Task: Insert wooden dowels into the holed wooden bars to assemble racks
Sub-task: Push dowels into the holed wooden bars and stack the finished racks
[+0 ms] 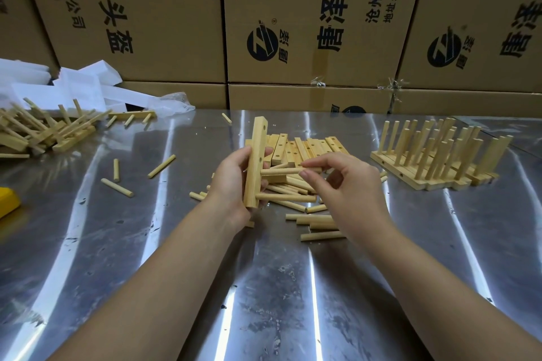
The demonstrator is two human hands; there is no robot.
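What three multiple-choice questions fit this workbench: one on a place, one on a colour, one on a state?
1. Where does the neat row of pale wooden racks with upright dowels stand on the shiny metal table?
A. on the cardboard boxes
B. right of both grips
C. between the grips

2. What colour is the flat object at the table's left edge?
A. yellow
B. red
C. blue

3. How is the pale holed wooden bar placed?
A. flat on the table
B. inside a box
C. on end in the left grip

Answers: B, the racks stand beyond the right grip. A, its visible corner is yellow. C, the fingers curl round the bar, which stands on end.
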